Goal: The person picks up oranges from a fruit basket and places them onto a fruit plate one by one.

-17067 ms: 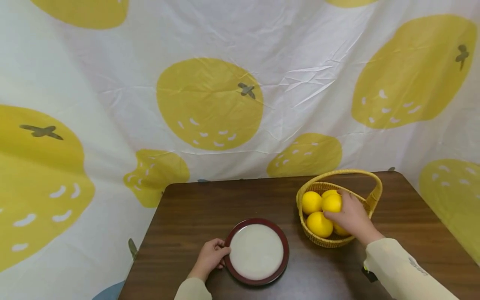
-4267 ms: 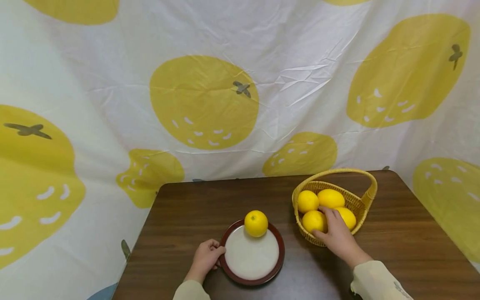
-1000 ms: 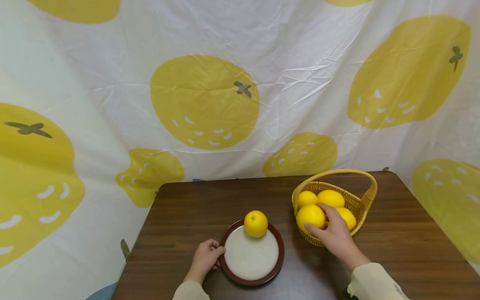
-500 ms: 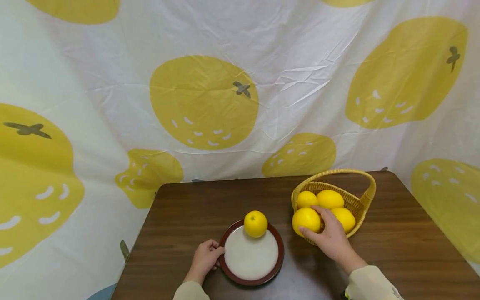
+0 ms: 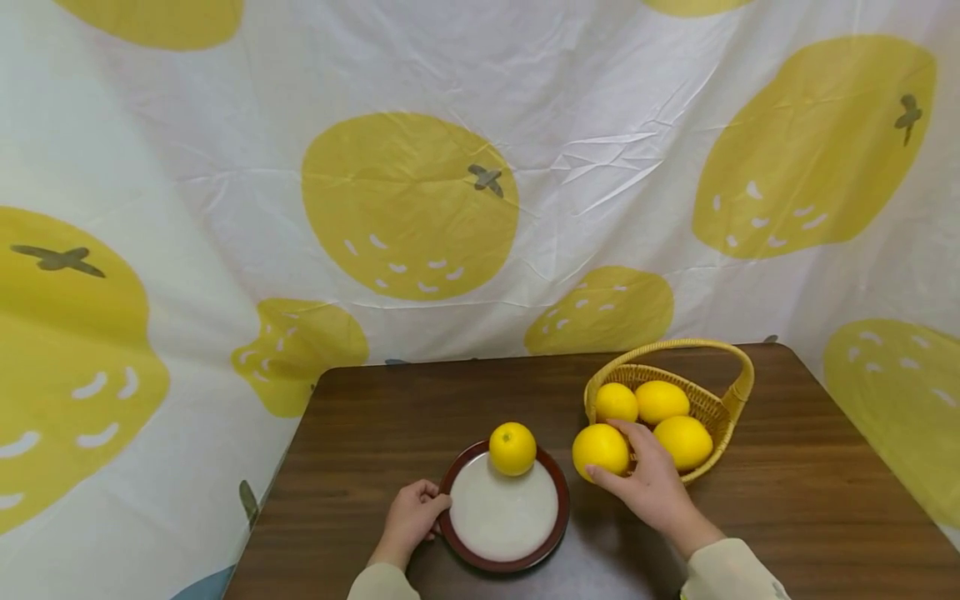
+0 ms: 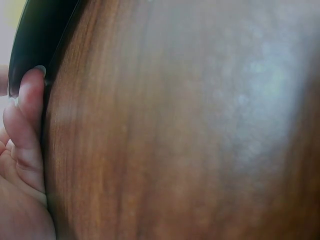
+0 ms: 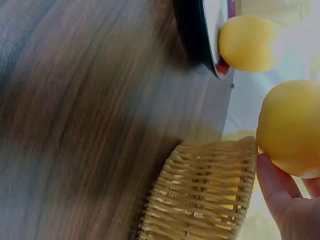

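Observation:
My right hand (image 5: pixel 651 486) holds a yellow citrus fruit (image 5: pixel 600 452) by its right side, with the thumb below and fingers above. In the right wrist view, that fruit (image 7: pixel 292 129) is raised beside the woven basket's rim. My left hand (image 5: pixel 408 518) pinches the left rim of a plate (image 5: pixel 561 525) with a dark red border and pale centre. On the plate's far edge sits another round citrus fruit (image 5: pixel 512 449). Seen from the left wrist, the fingers (image 6: pixel 31 95) lie against the plate's dark underside (image 6: pixel 42 35).
A wicker basket (image 5: pixel 718 457) with a tall handle stands right of the plate, holding three yellow fruits (image 5: pixel 683 442). Both stand on a dark wooden table (image 5: pixel 390 408). Behind its far edge hangs a white cloth (image 5: pixel 600 83) printed with large lemons.
Since 17 seconds ago, a fruit has come onto the plate. Over the last second, my right hand has moved a second fruit out of the basket leftward. My left hand stays put.

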Tool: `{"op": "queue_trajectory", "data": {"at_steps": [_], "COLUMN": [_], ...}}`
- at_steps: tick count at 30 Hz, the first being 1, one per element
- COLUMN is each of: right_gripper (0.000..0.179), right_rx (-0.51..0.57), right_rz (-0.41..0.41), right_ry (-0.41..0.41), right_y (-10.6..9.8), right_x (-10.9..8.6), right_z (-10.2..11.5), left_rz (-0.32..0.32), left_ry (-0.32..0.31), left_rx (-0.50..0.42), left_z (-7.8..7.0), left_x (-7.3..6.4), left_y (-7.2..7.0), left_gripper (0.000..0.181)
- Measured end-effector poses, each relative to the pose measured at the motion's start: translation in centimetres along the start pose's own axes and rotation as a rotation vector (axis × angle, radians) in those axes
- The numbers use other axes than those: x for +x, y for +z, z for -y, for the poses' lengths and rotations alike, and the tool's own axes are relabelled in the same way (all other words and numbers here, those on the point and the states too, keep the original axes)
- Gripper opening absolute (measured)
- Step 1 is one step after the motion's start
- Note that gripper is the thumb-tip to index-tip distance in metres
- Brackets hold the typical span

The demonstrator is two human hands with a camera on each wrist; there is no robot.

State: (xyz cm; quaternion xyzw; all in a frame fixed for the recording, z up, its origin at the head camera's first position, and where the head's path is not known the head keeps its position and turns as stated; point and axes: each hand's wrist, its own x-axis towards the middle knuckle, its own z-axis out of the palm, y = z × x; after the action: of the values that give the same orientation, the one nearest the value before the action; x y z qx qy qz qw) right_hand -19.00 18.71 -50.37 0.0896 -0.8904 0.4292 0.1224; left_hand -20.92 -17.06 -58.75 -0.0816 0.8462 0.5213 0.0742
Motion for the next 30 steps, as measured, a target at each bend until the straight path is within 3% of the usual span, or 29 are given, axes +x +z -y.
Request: {"op": "queue_trajectory", "data": {"at_steps": [7, 30], "right_gripper": [0.072, 0.074], "right_rx": [-0.012, 0.021], "right_rz": [0.009, 0.091], "right_ry": [-0.018, 0.057], "right_y": [1.0, 3.4], "right_x": [-0.3, -0.8], "right_z": [0.4, 1.9], "left_rz": [-0.007, -0.001], "left_ry": [-0.004, 0.0], "left_rx": [0.008, 0.005], "left_z": [0.1, 0.2], "left_x": [0.0, 0.0], "left_y": [0.0, 0.0], "left_gripper": [0.019, 0.02]}}
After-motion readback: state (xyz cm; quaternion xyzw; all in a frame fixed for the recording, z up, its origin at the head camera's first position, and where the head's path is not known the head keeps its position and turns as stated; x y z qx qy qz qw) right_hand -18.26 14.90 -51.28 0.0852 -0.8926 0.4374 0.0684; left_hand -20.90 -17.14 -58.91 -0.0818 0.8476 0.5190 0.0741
